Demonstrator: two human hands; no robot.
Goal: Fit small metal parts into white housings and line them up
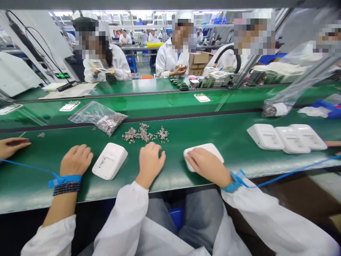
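My right hand (209, 166) lies over a white plastic housing (213, 151) near the table's front edge, its fingers wrapped over the left side. A blue wrist strap circles that wrist. My left hand (150, 161) rests on the green table, fingers curled downward, just in front of small loose metal parts (144, 133). Whatever its fingertips may hold is hidden. Left of it, another white housing (110, 161) with a recessed panel and slots lies between my left hand and a co-worker's hand (76, 160).
A clear bag of metal parts (110, 122) lies behind the left housing. Several white housings (266, 137) sit together at right, near another bag (274, 108). A conveyor (160, 103) carrying white pieces runs behind; co-workers sit across it. A blue cord (293, 173) trails from my right wrist.
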